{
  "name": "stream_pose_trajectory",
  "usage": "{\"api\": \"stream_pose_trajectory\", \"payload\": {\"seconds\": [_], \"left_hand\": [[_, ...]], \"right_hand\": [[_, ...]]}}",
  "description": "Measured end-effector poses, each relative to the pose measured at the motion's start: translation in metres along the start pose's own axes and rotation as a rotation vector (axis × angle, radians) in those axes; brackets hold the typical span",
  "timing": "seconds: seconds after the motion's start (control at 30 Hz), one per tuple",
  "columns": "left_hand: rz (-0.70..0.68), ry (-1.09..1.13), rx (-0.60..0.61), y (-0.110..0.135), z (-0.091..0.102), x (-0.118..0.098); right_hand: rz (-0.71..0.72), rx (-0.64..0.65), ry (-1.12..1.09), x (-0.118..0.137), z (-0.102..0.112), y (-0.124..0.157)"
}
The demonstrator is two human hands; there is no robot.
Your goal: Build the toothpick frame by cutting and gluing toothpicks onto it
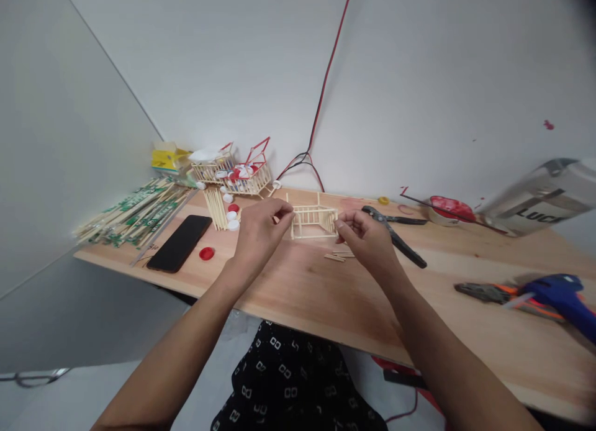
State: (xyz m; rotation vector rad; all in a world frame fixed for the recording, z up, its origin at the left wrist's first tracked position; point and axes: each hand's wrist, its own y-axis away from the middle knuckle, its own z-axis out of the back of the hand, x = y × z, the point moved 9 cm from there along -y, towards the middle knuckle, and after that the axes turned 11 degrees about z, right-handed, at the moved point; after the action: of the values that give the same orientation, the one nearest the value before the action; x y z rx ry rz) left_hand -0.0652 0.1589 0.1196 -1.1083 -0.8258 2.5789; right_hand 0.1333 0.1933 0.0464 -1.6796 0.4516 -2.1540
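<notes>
A small open frame of thin wooden sticks (314,236) stands on the wooden table between my two hands. It has upright posts, and a row of closely set sticks lines its right side. My left hand (261,226) is at the frame's left end, thumb and forefinger pinched together against it. At the opposite end, my right hand (365,235) grips the right side between thumb and curled fingers. A few short cut sticks (338,256) lie just below the frame, near my right hand.
Black-handled cutters (400,238) lie to the right, with a red-stained bowl (449,210) behind. Pliers (484,291) and a blue glue gun (559,297) are front right. Left are a phone (179,243), bottle caps (207,253), wrapped chopsticks (139,213) and stick baskets (249,181).
</notes>
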Motion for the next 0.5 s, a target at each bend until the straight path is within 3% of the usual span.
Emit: {"api": "stream_pose_trajectory", "payload": {"seconds": [0.5], "left_hand": [[-0.121,-0.149,-0.028,0.0099,-0.0079,-0.008]], "right_hand": [[0.002,0.014,0.019,0.0004,-0.0004,-0.0003]]}}
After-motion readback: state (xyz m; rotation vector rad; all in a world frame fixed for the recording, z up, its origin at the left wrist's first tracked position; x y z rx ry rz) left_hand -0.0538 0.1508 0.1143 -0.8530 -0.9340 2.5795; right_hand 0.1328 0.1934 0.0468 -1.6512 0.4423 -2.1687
